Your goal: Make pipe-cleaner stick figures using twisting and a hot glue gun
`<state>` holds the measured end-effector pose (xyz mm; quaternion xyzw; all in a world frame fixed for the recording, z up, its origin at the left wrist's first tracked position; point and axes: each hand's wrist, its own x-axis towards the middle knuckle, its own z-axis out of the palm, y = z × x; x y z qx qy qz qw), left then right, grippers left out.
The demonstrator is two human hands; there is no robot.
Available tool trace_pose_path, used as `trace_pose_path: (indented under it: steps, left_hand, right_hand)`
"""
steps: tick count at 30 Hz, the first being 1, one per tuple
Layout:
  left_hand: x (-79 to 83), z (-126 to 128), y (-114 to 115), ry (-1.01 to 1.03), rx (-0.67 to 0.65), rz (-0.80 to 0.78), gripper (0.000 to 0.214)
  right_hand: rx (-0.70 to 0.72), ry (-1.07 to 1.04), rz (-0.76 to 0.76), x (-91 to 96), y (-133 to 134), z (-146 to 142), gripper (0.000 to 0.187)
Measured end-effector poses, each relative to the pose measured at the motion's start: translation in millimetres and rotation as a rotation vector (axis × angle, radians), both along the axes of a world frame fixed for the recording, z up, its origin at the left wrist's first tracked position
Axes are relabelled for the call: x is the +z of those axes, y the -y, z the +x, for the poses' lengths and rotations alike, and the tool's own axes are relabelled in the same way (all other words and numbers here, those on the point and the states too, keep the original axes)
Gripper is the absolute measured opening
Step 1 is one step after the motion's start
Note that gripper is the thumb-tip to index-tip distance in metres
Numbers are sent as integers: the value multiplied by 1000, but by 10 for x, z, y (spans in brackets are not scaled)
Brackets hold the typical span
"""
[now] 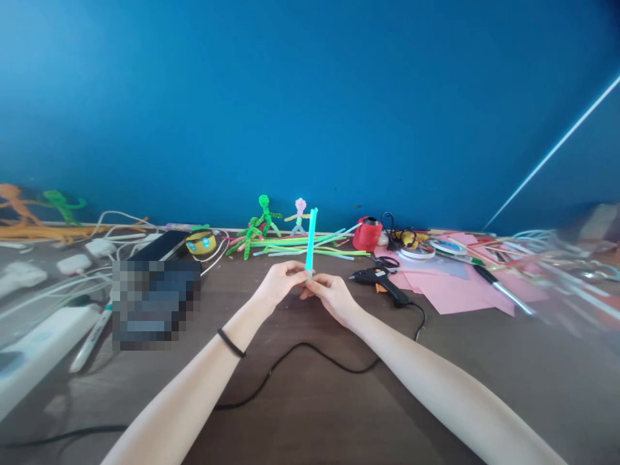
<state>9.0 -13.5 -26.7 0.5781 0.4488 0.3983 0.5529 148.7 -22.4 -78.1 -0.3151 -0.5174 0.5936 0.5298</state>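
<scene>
Desk (300, 413) — brown, cluttered along its far edge. Pink paper sheets (455, 294), right of the glue gun. Black glue gun (380, 281), lying flat, just right of the hands. Loose pipe cleaners (300, 245), behind and left of the glue gun. Left hand (279, 281) and right hand (332, 297) — both pinching the lower end of the cyan pipe cleaner (310, 239), held upright above the desk, left of the glue gun.

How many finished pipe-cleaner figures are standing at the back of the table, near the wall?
2: a green figure and a pale pink-headed figure just right of it, both behind the upright cyan pipe cleaner. Blurred orange and green shapes far left may be more.
</scene>
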Motion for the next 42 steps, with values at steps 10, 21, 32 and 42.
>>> trace_pose_path:
  steps: [10, 21, 32, 42]
  left_hand:
    - [-34, -13, -52, -56, 38, 144, 15]
    - [13, -79, -58, -73, 143, 108, 19]
    - [-42, -26, -48, 6, 159, 51, 21]
    - [-79, -15, -73, 0, 89, 65, 15]
  right_hand:
    - [-67, 16, -40, 46, 33, -17, 32]
    - [-222, 150, 13, 47, -12, 50, 21]
    - [-104, 143, 31, 83, 28, 31, 22]
    - [-84, 168, 57, 108, 38, 23, 16]
